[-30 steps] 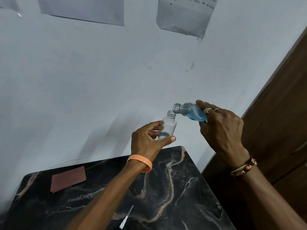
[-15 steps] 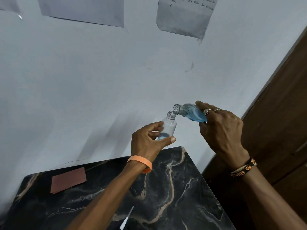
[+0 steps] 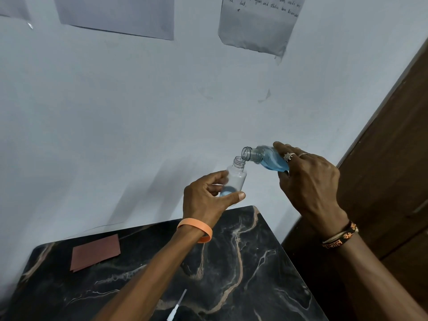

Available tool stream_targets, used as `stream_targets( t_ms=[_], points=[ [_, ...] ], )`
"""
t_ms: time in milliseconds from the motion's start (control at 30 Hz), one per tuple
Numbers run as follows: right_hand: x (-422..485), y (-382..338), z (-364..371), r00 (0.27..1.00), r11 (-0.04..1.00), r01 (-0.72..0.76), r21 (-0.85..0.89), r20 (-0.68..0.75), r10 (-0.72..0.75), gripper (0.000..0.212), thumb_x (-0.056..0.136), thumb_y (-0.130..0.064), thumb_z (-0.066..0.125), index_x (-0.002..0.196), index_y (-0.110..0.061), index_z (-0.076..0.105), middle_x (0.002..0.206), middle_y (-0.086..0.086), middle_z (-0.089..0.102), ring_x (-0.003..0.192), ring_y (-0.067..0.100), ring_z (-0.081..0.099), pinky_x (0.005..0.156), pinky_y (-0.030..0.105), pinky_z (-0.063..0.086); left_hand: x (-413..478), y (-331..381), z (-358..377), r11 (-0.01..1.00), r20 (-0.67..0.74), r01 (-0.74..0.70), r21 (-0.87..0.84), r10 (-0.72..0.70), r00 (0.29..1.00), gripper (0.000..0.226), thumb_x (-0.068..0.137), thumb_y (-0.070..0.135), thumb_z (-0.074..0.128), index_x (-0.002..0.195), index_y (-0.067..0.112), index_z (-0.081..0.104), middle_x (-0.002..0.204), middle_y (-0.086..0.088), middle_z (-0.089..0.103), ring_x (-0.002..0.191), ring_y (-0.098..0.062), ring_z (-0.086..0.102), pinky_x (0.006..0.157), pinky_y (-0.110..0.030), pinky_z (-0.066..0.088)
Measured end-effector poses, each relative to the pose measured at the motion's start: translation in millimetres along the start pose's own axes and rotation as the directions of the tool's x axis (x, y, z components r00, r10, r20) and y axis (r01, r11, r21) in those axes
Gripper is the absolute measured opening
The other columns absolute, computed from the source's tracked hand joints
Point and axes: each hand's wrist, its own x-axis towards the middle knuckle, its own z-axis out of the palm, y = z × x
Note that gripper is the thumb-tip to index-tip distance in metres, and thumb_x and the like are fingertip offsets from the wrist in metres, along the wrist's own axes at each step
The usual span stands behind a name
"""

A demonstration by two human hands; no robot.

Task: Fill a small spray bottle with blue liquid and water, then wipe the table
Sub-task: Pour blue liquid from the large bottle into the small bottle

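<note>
Two hands work above the far corner of the marble table (image 3: 231, 262): the left hand (image 3: 206, 200) grips the small spray bottle (image 3: 236, 177) upright, while the right hand (image 3: 308, 181) grasps the blue liquid bottle (image 3: 266, 158), tipped mouth-down over its open neck

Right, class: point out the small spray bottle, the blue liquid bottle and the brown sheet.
small spray bottle (image 3: 238, 178), head view, clear body.
blue liquid bottle (image 3: 269, 159), head view, blue-filled body.
brown sheet (image 3: 95, 252), head view, its middle.
</note>
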Motion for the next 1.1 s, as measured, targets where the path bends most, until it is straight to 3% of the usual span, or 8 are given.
stream_targets(
  t_ms=[200, 600, 933, 1100],
  points=[
    [0.5, -0.2, 0.4, 1.000, 1.000, -0.003, -0.005, 0.002, 0.003, 0.059, 0.062, 0.000, 0.085, 0.118, -0.012, 0.073, 0.101, 0.012, 0.076, 0.084, 0.033, 0.073, 0.065, 0.035, 0.057, 0.0, -1.3, 0.0, 1.000, -0.007, -0.008, -0.001, 0.008, 1.000, 0.066, 0.055, 0.046, 0.090, 0.116, 0.030, 0.068, 0.101, 0.022, 0.068, 0.086, 0.009, 0.066, 0.069, -0.008, 0.051],
    [0.0, -0.4, -1.2, 1.000, 1.000, 0.000, 0.004, -0.007, 0.000, 0.060, 0.060, -0.002, 0.086, 0.117, -0.012, 0.073, 0.105, 0.010, 0.075, 0.085, 0.033, 0.074, 0.066, 0.036, 0.058, 0.0, -1.4, -0.6, 1.000, -0.002, -0.014, -0.005, 0.014, 1.000, 0.066, 0.055, 0.048, 0.089, 0.116, 0.032, 0.068, 0.097, 0.028, 0.065, 0.084, 0.017, 0.063, 0.065, -0.004, 0.047],
    [-0.7, 0.7, 0.0, 1.000, 1.000, 0.000, 0.002, 0.003, 0.000, 0.060, 0.061, -0.003, 0.086, 0.119, -0.013, 0.073, 0.105, 0.011, 0.075, 0.085, 0.033, 0.073, 0.066, 0.036, 0.058, -1.9, 2.3, -0.1, 1.000, 0.000, -0.010, -0.019, 0.010, 1.000, 0.074, 0.048, 0.061, 0.082, 0.115, 0.033, 0.067, 0.095, 0.032, 0.062, 0.082, 0.020, 0.061, 0.063, -0.002, 0.045],
    [-0.7, 1.2, 0.6, 1.000, 1.000, -0.006, 0.018, -0.005, 0.007, 0.060, 0.060, -0.002, 0.085, 0.118, -0.012, 0.073, 0.106, 0.011, 0.075, 0.086, 0.033, 0.074, 0.067, 0.036, 0.057, -1.4, 0.9, 1.0, 1.000, -0.005, -0.008, -0.007, 0.008, 1.000, 0.068, 0.054, 0.050, 0.087, 0.117, 0.031, 0.068, 0.097, 0.027, 0.064, 0.083, 0.019, 0.062, 0.064, -0.003, 0.046]
  ],
)
